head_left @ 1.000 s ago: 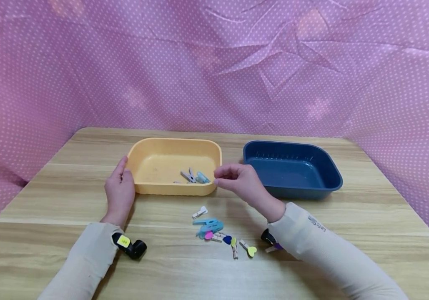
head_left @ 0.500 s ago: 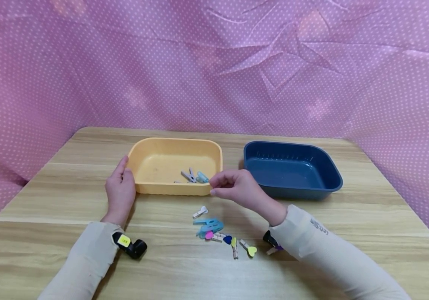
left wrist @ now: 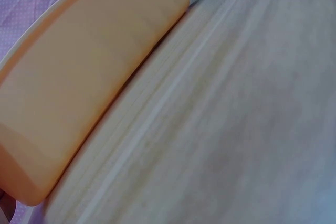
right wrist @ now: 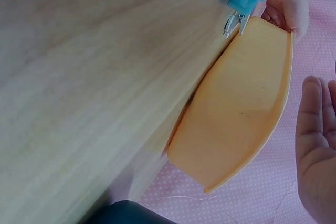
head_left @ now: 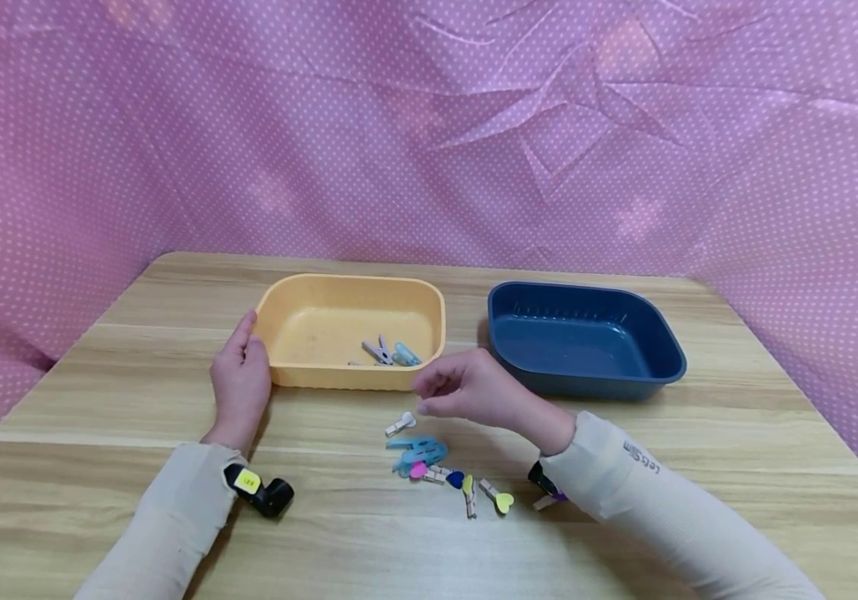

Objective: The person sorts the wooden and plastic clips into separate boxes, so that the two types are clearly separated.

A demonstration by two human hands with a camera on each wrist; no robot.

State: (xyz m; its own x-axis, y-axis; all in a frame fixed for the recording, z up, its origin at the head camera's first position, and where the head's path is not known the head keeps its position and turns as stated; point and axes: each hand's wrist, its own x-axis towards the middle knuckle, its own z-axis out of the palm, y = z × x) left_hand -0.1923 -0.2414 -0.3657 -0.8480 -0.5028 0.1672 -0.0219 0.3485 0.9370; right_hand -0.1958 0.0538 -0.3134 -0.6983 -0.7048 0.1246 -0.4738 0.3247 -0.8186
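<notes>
In the head view my left hand point(head_left: 243, 383) rests against the left end of a yellow plastic bin point(head_left: 346, 379), its visible fingers lying along the outside wall. My right hand point(head_left: 474, 387) hovers by the bin's front right corner, fingers loosely bent, with nothing seen in them. Inside the bin lie a grey clothespin point(head_left: 378, 352) and a light blue clip point(head_left: 404, 355). Below the right hand, on the table, are a white heart clip point(head_left: 401, 424), blue plastic clothespins point(head_left: 421, 454) and several small wooden clips with coloured hearts, such as a yellow heart clip point(head_left: 502, 502).
A dark blue bin point(head_left: 586, 385) stands to the right of the yellow one, with nothing visible inside. A purple-tipped clip point(head_left: 549, 500) lies partly under the right wrist. Pink dotted cloth point(head_left: 429, 150) hangs behind the wooden table point(head_left: 136, 350).
My right hand has come down and slightly left, from the bin's right rim to just in front of its corner, its fingers loosening. The left hand and both bins have stayed put.
</notes>
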